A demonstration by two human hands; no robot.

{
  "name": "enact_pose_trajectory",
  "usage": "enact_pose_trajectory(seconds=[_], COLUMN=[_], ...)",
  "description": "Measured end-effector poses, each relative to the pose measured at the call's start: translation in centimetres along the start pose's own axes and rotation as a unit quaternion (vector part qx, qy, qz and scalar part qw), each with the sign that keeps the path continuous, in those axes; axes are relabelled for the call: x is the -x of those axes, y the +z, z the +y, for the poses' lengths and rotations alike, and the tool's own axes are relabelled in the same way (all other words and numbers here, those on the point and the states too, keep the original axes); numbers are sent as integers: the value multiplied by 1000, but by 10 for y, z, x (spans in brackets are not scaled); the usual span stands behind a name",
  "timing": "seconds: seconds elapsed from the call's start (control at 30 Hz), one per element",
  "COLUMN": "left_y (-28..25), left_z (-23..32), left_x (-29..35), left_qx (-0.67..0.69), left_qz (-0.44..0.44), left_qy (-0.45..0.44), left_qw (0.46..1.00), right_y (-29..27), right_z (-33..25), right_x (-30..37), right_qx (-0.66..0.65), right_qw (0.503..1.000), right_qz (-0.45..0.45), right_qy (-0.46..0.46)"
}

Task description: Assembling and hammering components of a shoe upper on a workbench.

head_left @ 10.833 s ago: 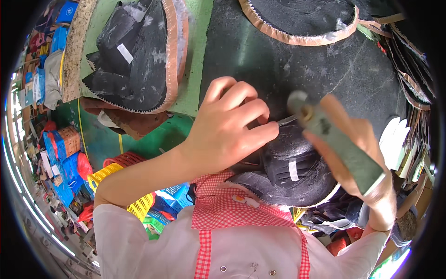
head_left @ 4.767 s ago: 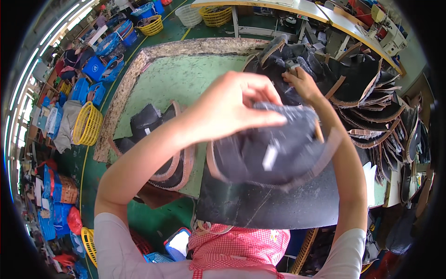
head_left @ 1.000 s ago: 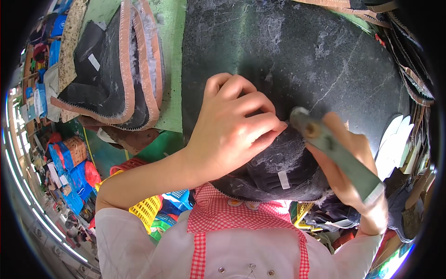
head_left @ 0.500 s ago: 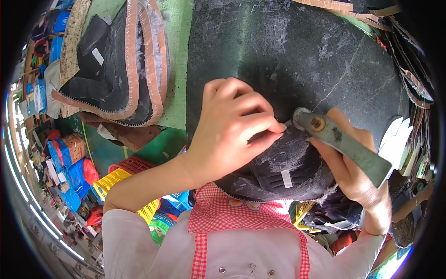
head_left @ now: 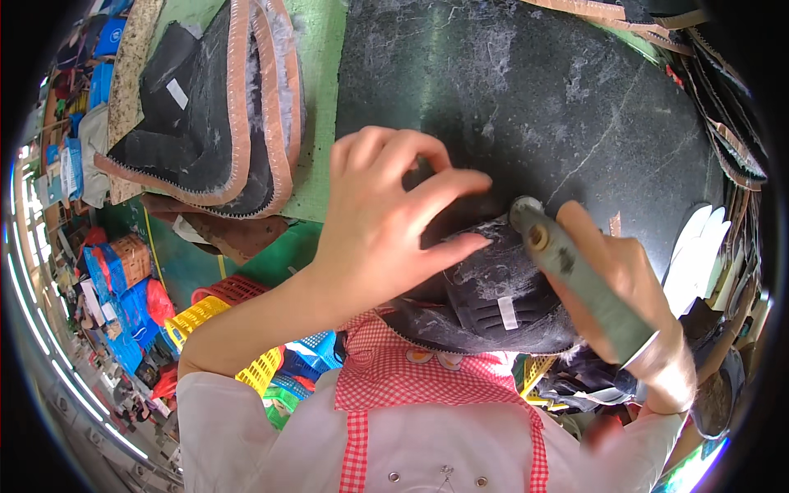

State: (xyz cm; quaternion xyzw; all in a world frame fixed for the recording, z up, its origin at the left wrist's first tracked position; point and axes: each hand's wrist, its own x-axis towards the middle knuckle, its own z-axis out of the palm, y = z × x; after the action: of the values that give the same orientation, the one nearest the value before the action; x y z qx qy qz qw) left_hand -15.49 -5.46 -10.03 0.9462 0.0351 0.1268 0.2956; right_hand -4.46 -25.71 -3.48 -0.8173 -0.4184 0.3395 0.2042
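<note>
A black boot upper (head_left: 526, 283) with a fuzzy, scuffed surface and a small white label lies at the near edge of a dark work surface, against my apron. In my right hand (head_left: 608, 271) is a hammer (head_left: 588, 283) with a long grey-green metal head. Its round face rests at or just over the upper's far edge; the handle is mostly hidden by the head and my fingers. My left hand (head_left: 382, 218) hovers at the upper's left side, thumb and forefinger spread with a gap between them. Whether its palm touches the upper, I cannot tell.
The dark slab (head_left: 526, 99) covers most of the bench ahead. Stacked black uppers (head_left: 197, 148) with tan stitched edges lie at the left. White gloves (head_left: 697, 246) and more stacked pieces (head_left: 731, 156) stand at the right. A yellow basket (head_left: 193, 320) sits below the bench.
My left thumb and forefinger have parted from the upper's edge, and that hand has shifted left. The hammer has moved slightly left and its head has turned steeper. A small brown strip now shows beyond my right hand.
</note>
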Motion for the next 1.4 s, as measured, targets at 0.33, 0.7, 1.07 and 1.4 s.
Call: enact_pose_trajectory(seconds=[0.33, 0.7, 1.07, 1.4], left_y=[8, -1, -8, -9], left_z=[1, -16, -19, -26], left_x=[15, 18, 32, 10], left_qx=[6, 53, 22, 41], left_qz=[-7, -37, -17, -3], left_qy=[144, 104, 130, 110], left_qw=[990, 992, 991, 993], right_y=[0, -9, -2, -4], right_z=[-1, -1, -26, -12], right_x=[0, -9, -8, 11], right_qx=[-30, -17, 3, -125], right_qw=[995, 989, 995, 985], right_qz=[43, 18, 18, 115], right_qy=[-84, -148, -100, -29])
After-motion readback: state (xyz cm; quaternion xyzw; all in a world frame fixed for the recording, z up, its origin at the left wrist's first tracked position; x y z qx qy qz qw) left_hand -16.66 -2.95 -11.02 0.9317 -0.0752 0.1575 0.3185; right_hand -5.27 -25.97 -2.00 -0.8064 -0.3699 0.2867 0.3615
